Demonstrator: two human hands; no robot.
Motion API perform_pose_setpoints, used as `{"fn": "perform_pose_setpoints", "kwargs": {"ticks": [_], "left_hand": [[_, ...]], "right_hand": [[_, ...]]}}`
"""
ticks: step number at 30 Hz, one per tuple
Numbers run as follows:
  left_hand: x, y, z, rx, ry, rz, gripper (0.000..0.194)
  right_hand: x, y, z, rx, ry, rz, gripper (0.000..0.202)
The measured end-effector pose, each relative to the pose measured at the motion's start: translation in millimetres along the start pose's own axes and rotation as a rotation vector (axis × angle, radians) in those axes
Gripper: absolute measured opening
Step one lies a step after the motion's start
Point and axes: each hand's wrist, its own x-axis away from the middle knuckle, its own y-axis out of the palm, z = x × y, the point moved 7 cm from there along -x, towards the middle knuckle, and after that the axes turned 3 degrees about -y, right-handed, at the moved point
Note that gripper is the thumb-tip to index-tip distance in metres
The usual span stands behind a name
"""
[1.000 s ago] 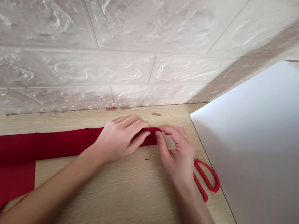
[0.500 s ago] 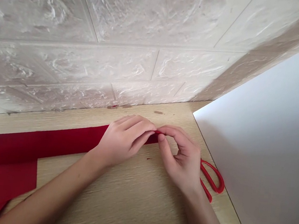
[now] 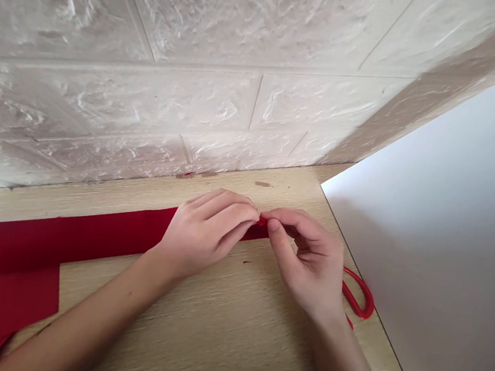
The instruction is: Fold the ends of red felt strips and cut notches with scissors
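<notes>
A long dark red strip [image 3: 106, 239], cloth or paper, lies across the wooden table and runs under my left hand [image 3: 208, 231]. Above its right end, the thumb and fingertips of that hand pinch a small folded red piece [image 3: 262, 221]. My right hand [image 3: 310, 258] grips the same piece from the right between thumb and forefinger, its other fingers curled in. Whether this piece is part of the strip or separate is hidden by the fingers. Red-handled scissors [image 3: 367, 305] lie beside my right wrist, blades covered by the hand.
A wider red sheet [image 3: 8, 308] spreads at the lower left. Large white paper or board [image 3: 445, 228] covers the right side. Behind the table [image 3: 198, 332] rises a white brick-patterned wall [image 3: 203, 99]. Small scraps [image 3: 263, 184] lie along its foot.
My right hand has moved slightly right, its fingertips a little farther from my left. More of the red piece shows between them, and the scissors are more covered.
</notes>
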Motion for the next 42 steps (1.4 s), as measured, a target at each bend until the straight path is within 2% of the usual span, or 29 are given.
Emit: {"fn": "perform_pose_setpoints", "kwargs": {"ticks": [5,16,19,24,29,38,42], "left_hand": [[0,1.4,0,0.020,0.009,-0.010,0.010],[-1,2.1,-2,0.071,-0.070,-0.059,0.009],[0,2.8,-1,0.065,-0.054,-0.067,0.010],[2,6.8,0,0.021,-0.031,-0.089,0.011],[2,9.3,-2,0.009,-0.044,-0.111,0.015],[3,11.0,-2,-0.003,-0.049,-0.139,0.012],[4,12.8,0,-0.017,-0.019,-0.153,0.014]], "right_hand": [[0,0,2,-0.026,0.025,0.010,0.011],[1,3,11,-0.141,0.140,0.006,0.009],[0,1,7,-0.099,0.101,-0.006,0.010],[0,-5,-2,0.077,-0.014,0.005,0.022],[1,-4,-2,0.125,-0.029,-0.006,0.027],[-1,-4,3,0.046,0.034,-0.016,0.028],[-4,-3,7,-0.010,0.118,-0.060,0.028]]}}
